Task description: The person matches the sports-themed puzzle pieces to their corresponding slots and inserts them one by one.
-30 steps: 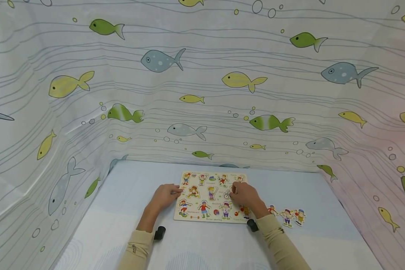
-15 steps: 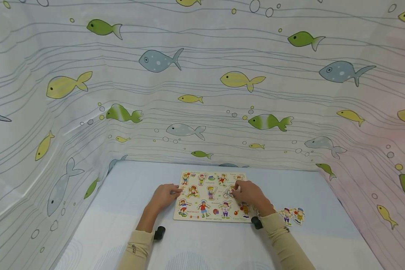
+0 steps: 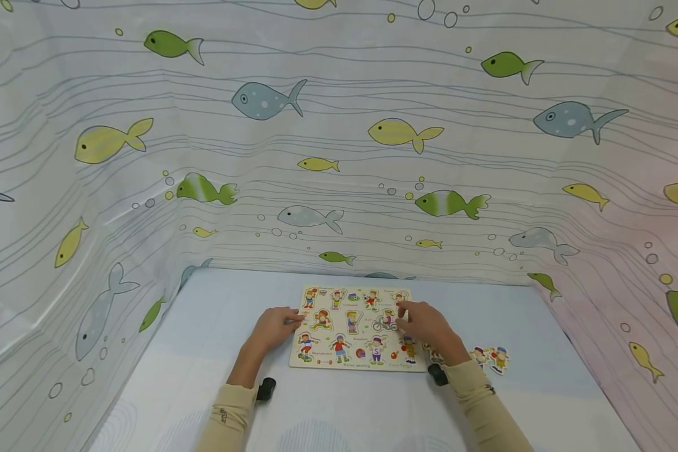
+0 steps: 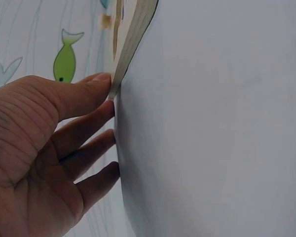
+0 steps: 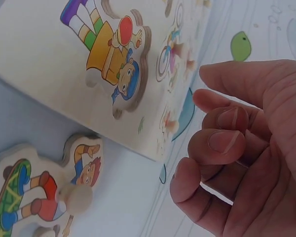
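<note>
A wooden picture puzzle board (image 3: pixel 339 323) with sports figures lies flat on the table. My left hand (image 3: pixel 274 329) rests at its left edge; in the left wrist view the thumb touches the board's edge (image 4: pixel 133 44) and the other fingertips meet the table. The cyclist piece (image 3: pixel 385 321) sits in its place in the board's right part. My right hand (image 3: pixel 427 324) is just right of it, over the board's right edge, fingers loosely bent with nothing between them. Below it, the right wrist view shows a cut-out with a paddle-holding figure (image 5: pixel 121 74) printed inside, without a knob.
A loose skateboarder piece (image 5: pixel 47 192) with a round knob lies beside the board, partly under my right arm. More loose figure pieces (image 3: pixel 500 360) lie further right. A fish-patterned sheet (image 3: pixel 361 188) rises behind and at both sides of the table (image 3: pixel 231 292).
My right hand has let go of the cyclist piece and drawn back to the right, uncovering it on the board. My left hand stays at the board's left edge.
</note>
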A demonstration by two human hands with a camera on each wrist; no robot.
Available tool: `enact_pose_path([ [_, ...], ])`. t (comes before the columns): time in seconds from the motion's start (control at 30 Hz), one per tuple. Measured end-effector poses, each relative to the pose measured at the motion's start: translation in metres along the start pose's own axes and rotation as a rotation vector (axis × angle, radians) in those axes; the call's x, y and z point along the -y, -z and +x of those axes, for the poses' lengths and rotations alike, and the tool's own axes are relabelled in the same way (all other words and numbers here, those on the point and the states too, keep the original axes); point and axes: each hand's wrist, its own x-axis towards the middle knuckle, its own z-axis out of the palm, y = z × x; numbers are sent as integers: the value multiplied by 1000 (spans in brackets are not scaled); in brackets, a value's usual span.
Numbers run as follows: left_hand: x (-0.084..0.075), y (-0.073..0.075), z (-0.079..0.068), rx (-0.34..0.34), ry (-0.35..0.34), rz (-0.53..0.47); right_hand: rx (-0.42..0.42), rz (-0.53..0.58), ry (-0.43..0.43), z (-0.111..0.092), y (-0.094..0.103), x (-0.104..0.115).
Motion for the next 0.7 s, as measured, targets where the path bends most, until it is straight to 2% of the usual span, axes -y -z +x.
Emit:
enact_pose_path([
  [0.7, 1, -1, 2, 6, 11, -10, -17, 2, -61, -28, 6, -12],
])
